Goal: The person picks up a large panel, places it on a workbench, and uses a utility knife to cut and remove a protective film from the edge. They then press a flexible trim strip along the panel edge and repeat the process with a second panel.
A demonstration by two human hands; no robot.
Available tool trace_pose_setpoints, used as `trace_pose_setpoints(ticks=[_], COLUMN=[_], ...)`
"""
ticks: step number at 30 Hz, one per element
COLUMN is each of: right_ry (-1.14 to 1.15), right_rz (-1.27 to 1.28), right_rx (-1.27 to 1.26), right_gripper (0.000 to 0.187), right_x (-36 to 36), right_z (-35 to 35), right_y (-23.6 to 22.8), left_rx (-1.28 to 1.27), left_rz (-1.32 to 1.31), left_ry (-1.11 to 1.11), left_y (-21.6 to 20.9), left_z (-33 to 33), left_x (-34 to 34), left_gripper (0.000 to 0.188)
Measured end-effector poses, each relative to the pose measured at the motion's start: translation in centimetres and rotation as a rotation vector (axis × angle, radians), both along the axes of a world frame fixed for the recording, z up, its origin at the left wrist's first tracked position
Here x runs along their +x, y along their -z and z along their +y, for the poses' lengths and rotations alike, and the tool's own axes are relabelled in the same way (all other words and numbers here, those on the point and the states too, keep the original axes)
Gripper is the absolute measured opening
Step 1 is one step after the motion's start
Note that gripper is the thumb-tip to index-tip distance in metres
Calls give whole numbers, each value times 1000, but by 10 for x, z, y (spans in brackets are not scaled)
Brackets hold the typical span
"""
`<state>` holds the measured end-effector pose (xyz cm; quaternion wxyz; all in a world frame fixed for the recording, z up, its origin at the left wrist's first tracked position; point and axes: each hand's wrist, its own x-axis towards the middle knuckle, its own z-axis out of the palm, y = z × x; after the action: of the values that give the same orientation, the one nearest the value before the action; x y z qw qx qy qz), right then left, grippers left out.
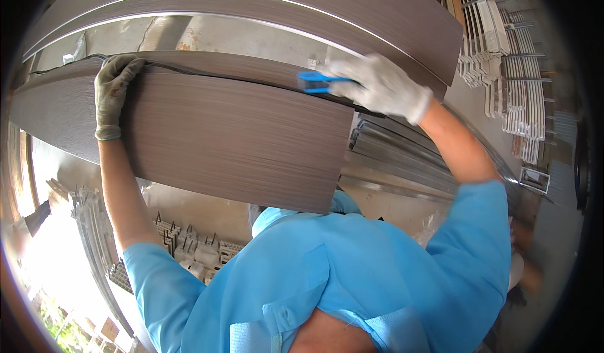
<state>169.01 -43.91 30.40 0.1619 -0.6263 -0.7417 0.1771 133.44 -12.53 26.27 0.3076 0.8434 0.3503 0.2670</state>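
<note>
A brown wood-grain panel [233, 133] lies before me, its near right corner close to my body. Along its far part runs a thin black strip [277, 84], with a narrower brown band beyond it. My left hand [116, 92], in a soiled grey glove, is closed over the panel's far edge at the left, fingers curled on the strip's line. In a white glove, my right hand [384, 89] is closed round a blue hand tool [314, 82] held at the strip. Motion blurs this hand and the tool, so the tool's exact kind cannot be made out.
Another long brown panel [283, 4] with pale edges lies beyond. Metal profiles [402, 148] are stacked at the right under the work. White bent bars [484, 38] hang on racks at the far right. Wrapped parts [204, 249] sit low at the left, near bright light.
</note>
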Motion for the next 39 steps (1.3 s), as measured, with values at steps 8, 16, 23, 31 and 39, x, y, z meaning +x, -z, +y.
trace_pose_setpoints(ticks=[8, 16, 23, 31, 39], right_ry=[259, 462, 769, 760, 393], right_rz=[119, 272, 738, 497, -89], right_rx=[0, 76, 19, 112, 110], right_gripper=[48, 24, 16, 60, 56], right_x=[29, -12, -56, -7, -73], right_z=[-90, -84, -105, -80, 34], right_y=[5, 32, 61, 2, -3], left_rx=[4, -67, 43, 260, 332], left_rz=[21, -17, 42, 108, 249], left_ry=[-52, -62, -56, 106, 264], left_y=[3, 3, -2, -9, -17], left_z=[4, 3, -2, 9, 156], left_x=[-2, -2, 3, -1, -88], left_gripper=[20, 20, 17, 20, 22])
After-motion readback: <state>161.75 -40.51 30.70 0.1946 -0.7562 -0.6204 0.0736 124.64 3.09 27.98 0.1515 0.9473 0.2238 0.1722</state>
